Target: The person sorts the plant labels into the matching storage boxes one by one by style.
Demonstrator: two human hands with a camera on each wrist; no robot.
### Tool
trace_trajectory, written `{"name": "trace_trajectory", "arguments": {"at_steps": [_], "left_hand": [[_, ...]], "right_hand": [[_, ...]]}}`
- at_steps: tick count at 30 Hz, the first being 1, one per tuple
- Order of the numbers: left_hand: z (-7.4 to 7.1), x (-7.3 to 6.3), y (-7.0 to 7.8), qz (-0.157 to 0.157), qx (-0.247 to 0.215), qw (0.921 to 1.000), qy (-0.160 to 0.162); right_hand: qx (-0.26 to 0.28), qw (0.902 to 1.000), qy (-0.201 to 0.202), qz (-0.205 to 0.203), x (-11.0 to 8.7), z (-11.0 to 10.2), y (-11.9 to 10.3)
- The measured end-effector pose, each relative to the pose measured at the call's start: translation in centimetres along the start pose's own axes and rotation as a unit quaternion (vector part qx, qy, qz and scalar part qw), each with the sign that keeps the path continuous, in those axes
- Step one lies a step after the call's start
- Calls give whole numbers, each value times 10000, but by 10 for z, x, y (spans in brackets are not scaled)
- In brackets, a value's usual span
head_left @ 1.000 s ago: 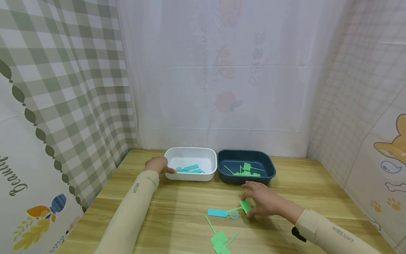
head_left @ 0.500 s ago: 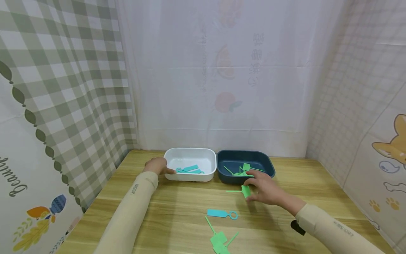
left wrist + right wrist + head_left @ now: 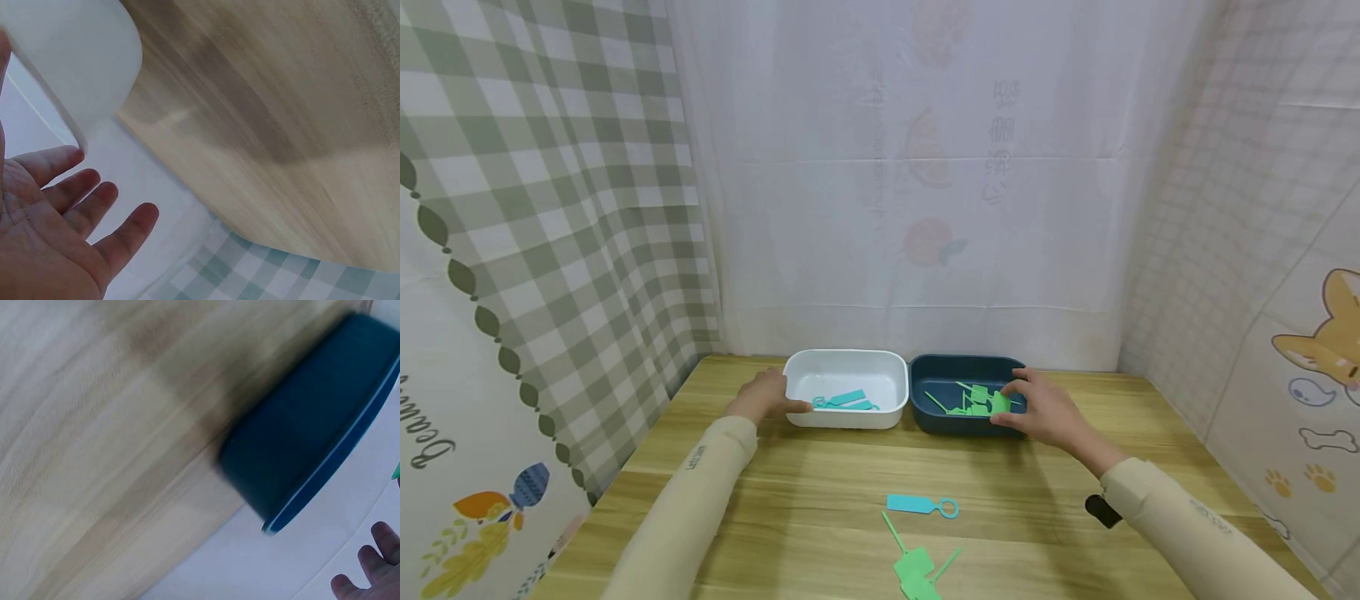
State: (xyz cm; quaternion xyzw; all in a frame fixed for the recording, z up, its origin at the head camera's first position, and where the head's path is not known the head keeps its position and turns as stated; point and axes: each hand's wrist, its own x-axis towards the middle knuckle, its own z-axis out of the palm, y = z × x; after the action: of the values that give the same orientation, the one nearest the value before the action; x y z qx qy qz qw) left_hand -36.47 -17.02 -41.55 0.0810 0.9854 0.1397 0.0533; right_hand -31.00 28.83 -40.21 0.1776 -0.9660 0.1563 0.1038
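Observation:
My left hand point(image 3: 763, 396) rests at the left end of the white bin point(image 3: 895, 418), with its thumb along the front rim. In the left wrist view the index fingertip meets the rim and the other fingers spread loosely in the air. Two blue ring-ended tags point(image 3: 850, 397) lie in that bin. Over the right part of the dark blue bin point(image 3: 951, 423), my right hand point(image 3: 1047, 408) pinches a green plant tag point(image 3: 1000, 402) between thumb and fingers. Several more green plant tags point(image 3: 955, 410) lie inside that bin, partly overlapped by the held one.
On the wooden table point(image 3: 820, 500) lie a blue ring-ended tag point(image 3: 912, 503) and, nearer the front edge, overlapping green plant tags point(image 3: 914, 563). The two bins stand side by side against the back curtain point(image 3: 820, 250). A checked cloth point(image 3: 632, 167) hangs at the left.
My right hand has lifted the green plant tag off the table beside the blue tag and carried it up and away over the dark blue bin. The left hand stays at the white bin.

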Motion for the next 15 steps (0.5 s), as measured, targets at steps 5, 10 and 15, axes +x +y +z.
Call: {"name": "trace_trajectory", "arguments": {"at_steps": [5, 10, 15], "left_hand": [[1, -1, -3, 160, -113, 9997, 147], [4, 1, -5, 336, -41, 9989, 316], [6, 2, -7, 411, 158, 9982, 412]], "right_hand": [[94, 9991, -80, 408, 6, -7, 12], [123, 9983, -114, 562, 9, -10, 25], [83, 9979, -86, 638, 10, -14, 27]]}}
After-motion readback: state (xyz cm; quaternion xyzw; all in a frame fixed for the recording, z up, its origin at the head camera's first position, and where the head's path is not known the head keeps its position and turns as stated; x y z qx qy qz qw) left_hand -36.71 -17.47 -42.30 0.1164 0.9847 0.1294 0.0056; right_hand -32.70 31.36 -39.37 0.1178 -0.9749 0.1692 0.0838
